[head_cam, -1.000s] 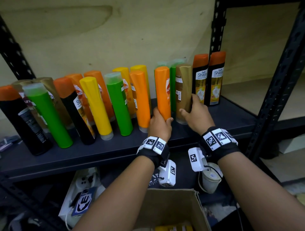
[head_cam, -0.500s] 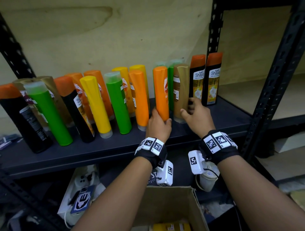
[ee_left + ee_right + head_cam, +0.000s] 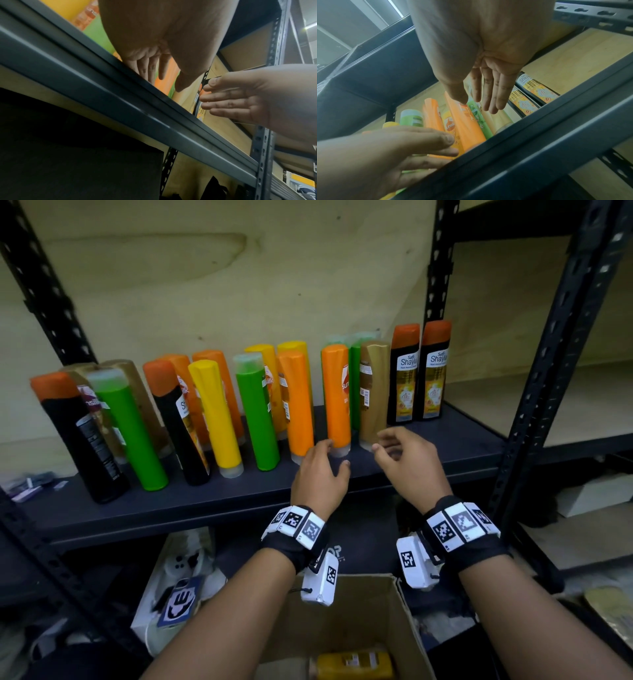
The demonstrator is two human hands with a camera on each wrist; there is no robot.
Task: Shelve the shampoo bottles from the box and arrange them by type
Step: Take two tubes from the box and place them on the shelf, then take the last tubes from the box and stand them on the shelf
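Most shampoo bottles point(image 3: 260, 412) stand across the middle of the frame on the dark shelf point(image 3: 428, 460), colours mixed, so we judge sorting by type unfinished. At least one yellow bottle point(image 3: 354, 666) lies in the cardboard box point(image 3: 407, 611) at bottom centre. Our left hand point(image 3: 320, 477) and right hand point(image 3: 411, 463) hover relaxed and empty just before the orange bottle point(image 3: 337, 395) and gold bottle point(image 3: 373, 392).

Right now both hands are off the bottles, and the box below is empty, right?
Not quite. The box is not empty: the head view shows a yellow bottle lying in it. The rest holds: left hand and right hand are open, holding nothing.
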